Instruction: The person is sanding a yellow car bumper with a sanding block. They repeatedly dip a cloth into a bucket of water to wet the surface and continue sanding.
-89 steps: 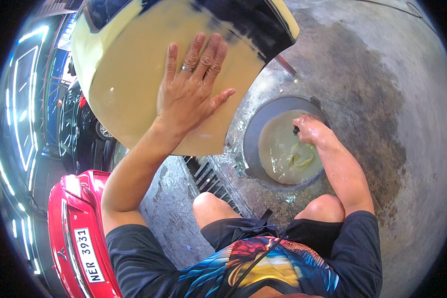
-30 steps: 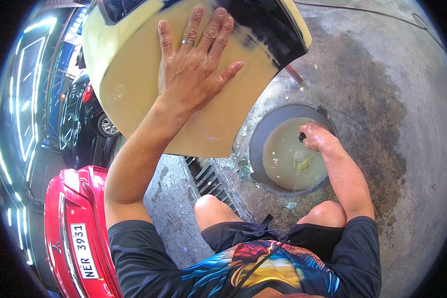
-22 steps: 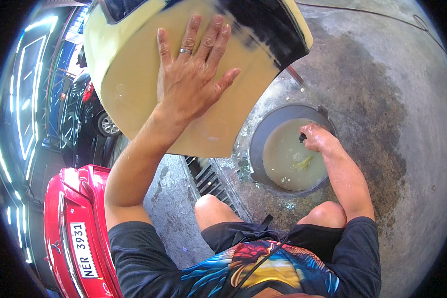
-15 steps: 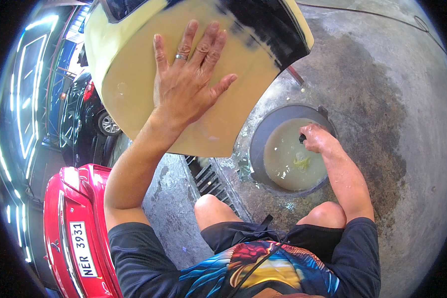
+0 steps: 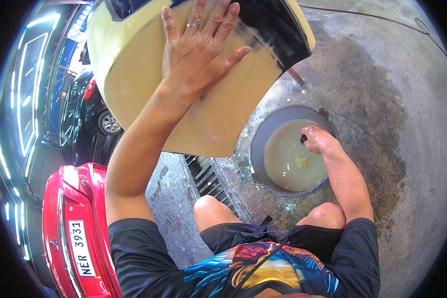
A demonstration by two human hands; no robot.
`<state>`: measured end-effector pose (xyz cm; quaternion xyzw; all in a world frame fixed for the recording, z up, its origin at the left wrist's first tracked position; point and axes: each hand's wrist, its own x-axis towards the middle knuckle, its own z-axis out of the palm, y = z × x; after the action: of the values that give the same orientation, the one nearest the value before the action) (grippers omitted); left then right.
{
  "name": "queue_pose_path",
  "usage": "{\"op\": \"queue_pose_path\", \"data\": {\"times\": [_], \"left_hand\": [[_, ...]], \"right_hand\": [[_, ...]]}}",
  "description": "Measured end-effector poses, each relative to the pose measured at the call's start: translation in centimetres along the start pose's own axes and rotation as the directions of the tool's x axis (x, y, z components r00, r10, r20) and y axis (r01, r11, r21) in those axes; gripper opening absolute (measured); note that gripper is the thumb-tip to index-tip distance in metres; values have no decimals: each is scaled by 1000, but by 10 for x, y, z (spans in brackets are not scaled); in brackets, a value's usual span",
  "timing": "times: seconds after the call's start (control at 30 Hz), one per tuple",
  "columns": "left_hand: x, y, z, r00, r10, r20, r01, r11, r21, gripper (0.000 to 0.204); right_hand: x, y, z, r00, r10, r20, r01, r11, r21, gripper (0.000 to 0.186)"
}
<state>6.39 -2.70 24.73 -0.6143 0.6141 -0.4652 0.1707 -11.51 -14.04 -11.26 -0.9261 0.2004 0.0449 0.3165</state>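
Observation:
My left hand (image 5: 196, 52) lies flat with spread fingers on a curved car body panel (image 5: 218, 114), which is tan and pale yellow with black patches. A ring circles one finger. To the right, my right hand (image 5: 317, 138) is closed around a small dark block (image 5: 303, 139), mostly hidden by the fingers, above a grey tub (image 5: 261, 130). Cloudy water fills the tub. A yellow-green piece (image 5: 303, 161), too blurred to name, shows in the water.
A red car (image 5: 74, 218) stands close on my left, with a black car (image 5: 77, 119) behind it. A metal floor grate (image 5: 208, 181) runs between the panel and my knees. Wet concrete (image 5: 372, 114) spreads to the right, and a thin hose (image 5: 367, 14) crosses it at the back.
My left hand has slid farther up the panel and slightly right, still flat on it. My right hand has stayed over the tub with the dark block.

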Motion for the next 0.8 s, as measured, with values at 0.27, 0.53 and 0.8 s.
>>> {"op": "queue_pose_path", "data": {"times": [0.27,0.53,0.8], "left_hand": [[-23,2,6,1000,-21,14,21,999,-38,86],[-51,1,-6,993,-4,114,10,998,-58,88],[-6,-8,0,998,69,3,-70,997,39,85]], "right_hand": [[2,2,1,1000,-3,11,3,999,-39,38],[-2,-1,-2,999,18,31,-18,1000,-24,38],[-3,-3,-2,1000,23,-3,-23,1000,-2,37]]}}
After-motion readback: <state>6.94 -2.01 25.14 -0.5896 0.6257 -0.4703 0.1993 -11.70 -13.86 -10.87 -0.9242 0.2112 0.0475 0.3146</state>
